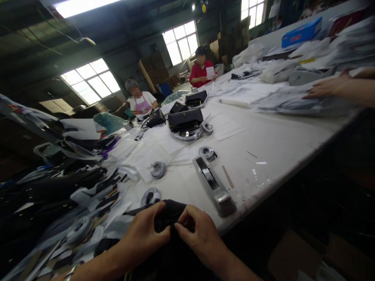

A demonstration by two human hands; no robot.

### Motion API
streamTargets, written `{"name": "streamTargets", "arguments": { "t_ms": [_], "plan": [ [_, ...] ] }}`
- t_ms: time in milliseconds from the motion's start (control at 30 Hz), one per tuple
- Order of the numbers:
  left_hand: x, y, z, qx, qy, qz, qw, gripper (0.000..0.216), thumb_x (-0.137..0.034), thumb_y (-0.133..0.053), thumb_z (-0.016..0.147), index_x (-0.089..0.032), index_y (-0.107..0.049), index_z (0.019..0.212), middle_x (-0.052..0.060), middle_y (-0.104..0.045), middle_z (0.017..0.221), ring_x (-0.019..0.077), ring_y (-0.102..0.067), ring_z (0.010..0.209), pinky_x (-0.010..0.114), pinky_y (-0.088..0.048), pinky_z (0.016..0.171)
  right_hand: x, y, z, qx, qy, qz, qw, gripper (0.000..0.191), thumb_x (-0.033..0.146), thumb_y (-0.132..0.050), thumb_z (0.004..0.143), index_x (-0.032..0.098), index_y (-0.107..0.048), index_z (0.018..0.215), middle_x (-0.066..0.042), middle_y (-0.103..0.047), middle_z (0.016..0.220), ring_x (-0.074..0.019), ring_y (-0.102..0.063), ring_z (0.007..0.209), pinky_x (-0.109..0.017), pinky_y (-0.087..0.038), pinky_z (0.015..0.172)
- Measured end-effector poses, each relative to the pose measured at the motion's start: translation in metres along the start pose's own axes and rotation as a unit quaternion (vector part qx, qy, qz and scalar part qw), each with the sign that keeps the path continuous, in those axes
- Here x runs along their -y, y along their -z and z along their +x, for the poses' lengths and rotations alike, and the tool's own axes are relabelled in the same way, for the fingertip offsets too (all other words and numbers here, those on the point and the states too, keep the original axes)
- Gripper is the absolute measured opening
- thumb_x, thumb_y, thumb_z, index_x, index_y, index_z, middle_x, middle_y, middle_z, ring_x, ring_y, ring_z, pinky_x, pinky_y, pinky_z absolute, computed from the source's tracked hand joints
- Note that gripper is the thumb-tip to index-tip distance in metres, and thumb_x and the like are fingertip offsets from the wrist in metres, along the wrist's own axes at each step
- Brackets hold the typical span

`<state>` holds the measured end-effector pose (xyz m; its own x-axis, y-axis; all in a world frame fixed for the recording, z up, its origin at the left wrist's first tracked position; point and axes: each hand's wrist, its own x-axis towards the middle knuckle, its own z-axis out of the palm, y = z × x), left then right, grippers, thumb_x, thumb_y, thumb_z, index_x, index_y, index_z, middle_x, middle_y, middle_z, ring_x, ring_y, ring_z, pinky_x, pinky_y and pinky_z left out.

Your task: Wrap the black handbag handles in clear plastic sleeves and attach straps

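Both my hands meet at the near edge of the white table [278, 144]. My left hand [145, 234] has its fingers curled over a black bag [170, 212], gripping its top edge. My right hand [199, 232] pinches the same black bag from the right, thumb and fingers pressed together on it. The lower part of the bag is dark and hard to make out. A grey tape dispenser [213, 185] lies just beyond my right hand.
Rolls of grey tape [158, 169] lie about the table. Black handbags [185, 119] sit farther back. A heap of black straps and plastic wrapping [58, 195] fills the left. Two people sit at the far end; another person's hand [325, 88] rests on packets at right.
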<state>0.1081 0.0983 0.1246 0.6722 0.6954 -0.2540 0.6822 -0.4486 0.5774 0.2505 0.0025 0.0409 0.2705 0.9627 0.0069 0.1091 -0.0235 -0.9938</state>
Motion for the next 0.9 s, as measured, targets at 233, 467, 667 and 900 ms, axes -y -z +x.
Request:
{"name": "streamTargets", "arguments": {
  "t_ms": [233, 467, 667, 900],
  "plan": [
    [0.004, -0.006, 0.007, -0.043, 0.021, 0.101, 0.994, 0.015, -0.021, -0.062, 0.067, -0.020, -0.058, 0.081, 0.001, -0.067, 0.075, 0.0199, -0.062, 0.070, 0.028, -0.043, 0.062, -0.005, -0.020, 0.000, -0.049, 0.039, -0.111, 0.992, 0.007, 0.016, -0.060, 0.082, 0.022, -0.056, 0.080, 0.001, -0.061, 0.080, -0.0164, -0.058, 0.073, -0.027, -0.039, 0.066],
    [-0.012, 0.038, 0.019, 0.100, -0.021, 0.054, 0.993, 0.020, -0.039, -0.061, 0.082, -0.022, -0.069, 0.090, -0.001, -0.071, 0.078, 0.0187, -0.065, 0.070, 0.024, -0.043, 0.059, 0.004, 0.010, 0.011, 0.018, 0.028, -0.057, 0.998, 0.006, 0.027, -0.064, 0.086, 0.024, -0.061, 0.083, 0.003, -0.065, 0.078, -0.0164, -0.061, 0.073, -0.027, -0.045, 0.068],
    [-0.006, 0.090, -0.018, -0.106, -0.057, 0.014, 0.993, 0.035, -0.047, -0.052, 0.091, -0.021, -0.070, 0.107, 0.004, -0.074, 0.098, 0.0225, -0.067, 0.091, 0.027, -0.047, 0.079, 0.032, 0.026, 0.022, -0.028, 0.169, -0.185, 0.968, 0.022, 0.033, -0.057, 0.092, 0.026, -0.065, 0.112, -0.006, -0.067, 0.117, -0.0248, -0.060, 0.111, -0.038, -0.044, 0.097],
    [0.072, 0.097, -0.090, -0.246, 0.031, -0.043, 0.968, 0.041, -0.054, -0.048, 0.090, -0.020, -0.070, 0.087, 0.005, -0.071, 0.080, 0.0212, -0.065, 0.078, 0.027, -0.048, 0.070, 0.089, -0.017, 0.049, 0.196, 0.241, -0.238, 0.921, 0.043, 0.035, -0.069, 0.082, 0.025, -0.064, 0.124, -0.008, -0.072, 0.110, -0.0285, -0.063, 0.105, -0.043, -0.045, 0.096]
  ]
}}
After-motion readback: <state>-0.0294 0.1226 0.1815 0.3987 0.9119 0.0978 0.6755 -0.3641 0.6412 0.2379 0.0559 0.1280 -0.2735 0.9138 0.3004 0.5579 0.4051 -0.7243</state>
